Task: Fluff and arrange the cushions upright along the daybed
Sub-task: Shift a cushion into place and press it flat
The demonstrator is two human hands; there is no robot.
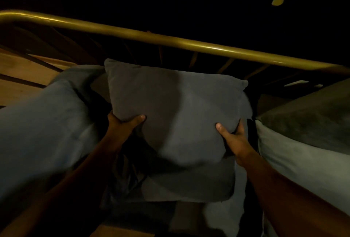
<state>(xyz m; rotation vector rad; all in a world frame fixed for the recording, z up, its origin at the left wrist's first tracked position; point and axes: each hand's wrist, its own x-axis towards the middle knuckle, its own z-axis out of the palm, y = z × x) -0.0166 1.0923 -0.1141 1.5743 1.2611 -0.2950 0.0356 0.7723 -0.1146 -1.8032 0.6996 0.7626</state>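
A dark grey square cushion (pixel 176 111) is held up in the middle of the dim view, its top edge near the daybed's brass rail (pixel 170 40). My left hand (pixel 125 125) grips its left side, thumb on the front. On its right side my right hand (pixel 233 138) grips it the same way. Below it lies another grey cushion (pixel 189 183). A large blue-grey cushion (pixel 41 132) leans at the left. At the right is a pale cushion (pixel 295 163) with a dark olive one (pixel 310 119) behind it.
The rail runs across the view from upper left to right, with dark slats (pixel 193 59) under it. A wooden floor (pixel 20 77) shows at the left beyond the rail. The background above is black with two small yellow lights (pixel 277 2).
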